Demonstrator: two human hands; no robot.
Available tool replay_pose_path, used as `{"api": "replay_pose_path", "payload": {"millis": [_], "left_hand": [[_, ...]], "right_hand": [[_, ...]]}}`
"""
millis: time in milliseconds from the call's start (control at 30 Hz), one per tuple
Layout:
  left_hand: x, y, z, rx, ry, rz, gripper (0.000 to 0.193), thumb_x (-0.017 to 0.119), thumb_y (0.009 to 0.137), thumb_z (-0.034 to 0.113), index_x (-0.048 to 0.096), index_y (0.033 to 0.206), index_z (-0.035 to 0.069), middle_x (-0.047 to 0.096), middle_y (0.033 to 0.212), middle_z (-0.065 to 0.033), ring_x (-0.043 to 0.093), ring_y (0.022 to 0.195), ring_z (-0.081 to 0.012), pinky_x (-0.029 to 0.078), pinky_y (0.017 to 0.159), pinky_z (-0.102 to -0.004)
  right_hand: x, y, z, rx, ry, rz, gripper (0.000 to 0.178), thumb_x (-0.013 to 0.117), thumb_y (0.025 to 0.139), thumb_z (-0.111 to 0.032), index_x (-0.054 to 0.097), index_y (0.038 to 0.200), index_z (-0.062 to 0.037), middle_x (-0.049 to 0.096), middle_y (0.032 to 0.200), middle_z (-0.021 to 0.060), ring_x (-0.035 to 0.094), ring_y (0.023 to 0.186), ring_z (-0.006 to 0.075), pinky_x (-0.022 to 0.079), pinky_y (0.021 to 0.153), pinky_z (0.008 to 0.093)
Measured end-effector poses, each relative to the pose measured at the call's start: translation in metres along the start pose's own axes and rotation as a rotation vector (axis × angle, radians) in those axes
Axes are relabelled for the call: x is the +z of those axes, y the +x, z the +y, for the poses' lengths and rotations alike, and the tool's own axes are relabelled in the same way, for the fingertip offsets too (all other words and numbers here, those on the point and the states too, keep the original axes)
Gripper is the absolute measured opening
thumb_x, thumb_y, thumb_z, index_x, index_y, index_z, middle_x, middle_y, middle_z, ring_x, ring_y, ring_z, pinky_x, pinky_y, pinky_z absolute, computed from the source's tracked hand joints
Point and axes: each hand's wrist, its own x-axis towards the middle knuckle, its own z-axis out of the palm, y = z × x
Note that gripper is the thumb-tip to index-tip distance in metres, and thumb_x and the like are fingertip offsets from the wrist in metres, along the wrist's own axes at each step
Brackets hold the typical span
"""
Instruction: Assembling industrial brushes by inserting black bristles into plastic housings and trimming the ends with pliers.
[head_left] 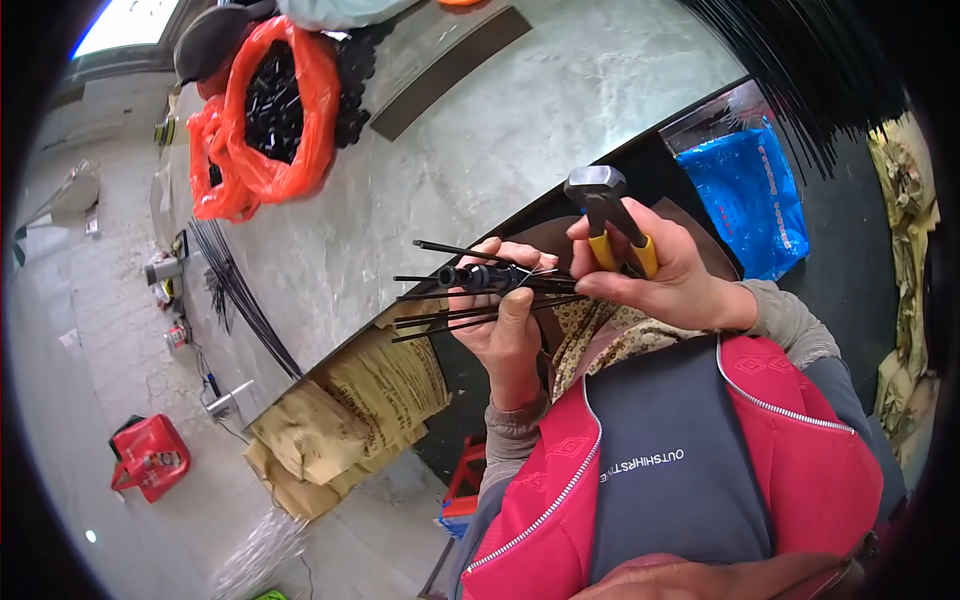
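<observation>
My left hand point(510, 342) is closed around a bundle of thin black rods point(432, 320) with a black tubular hub point(483, 278) among them, much like an umbrella frame. The rods' free ends fan out to the left. Fine silvery wire point(537, 271) shows beside the hub. In my right hand point(692, 280) is a pair of pincers point(605, 207) with yellow grips, its metal head pointing away from me. My right thumb and fingertips also meet the right end of the bundle; exactly what they pinch there is hidden.
A grey table point(570, 105) lies ahead, bearing a red plastic bag point(325, 120) of small black parts and a dark curved strip point(450, 70). More black rods lie at its left edge and far right. A blue bag point(745, 200) is at right, brown paper sacks point(345, 410) at lower left.
</observation>
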Motion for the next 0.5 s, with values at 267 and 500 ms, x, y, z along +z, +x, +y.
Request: {"api": "replay_pose_path", "payload": {"millis": [267,500], "left_hand": [[-0.043,-0.002,0.004,-0.001,-0.057,0.031,0.042,0.076,0.083,0.011,0.051,0.114,-0.003,0.057,0.105,-0.0149,0.061,0.094,-0.0222,0.053,0.088,-0.0362],[-0.033,0.004,0.012,-0.025,-0.112,0.089,0.044,0.081,0.079,0.011,0.051,0.109,-0.002,0.053,0.112,-0.0164,0.059,0.103,-0.0245,0.053,0.092,-0.0394]], "right_hand": [[0.053,0.025,0.026,-0.161,-0.147,0.107,0.054,0.076,0.08,0.006,0.05,0.127,0.0019,0.066,0.099,0.0084,0.064,0.093,0.012,0.053,0.082,0.0253],[0.057,0.032,0.033,-0.157,-0.175,0.056,0.051,0.078,0.08,-0.001,0.051,0.124,-0.0018,0.067,0.103,0.0081,0.067,0.097,0.0143,0.055,0.084,0.0263]]}}
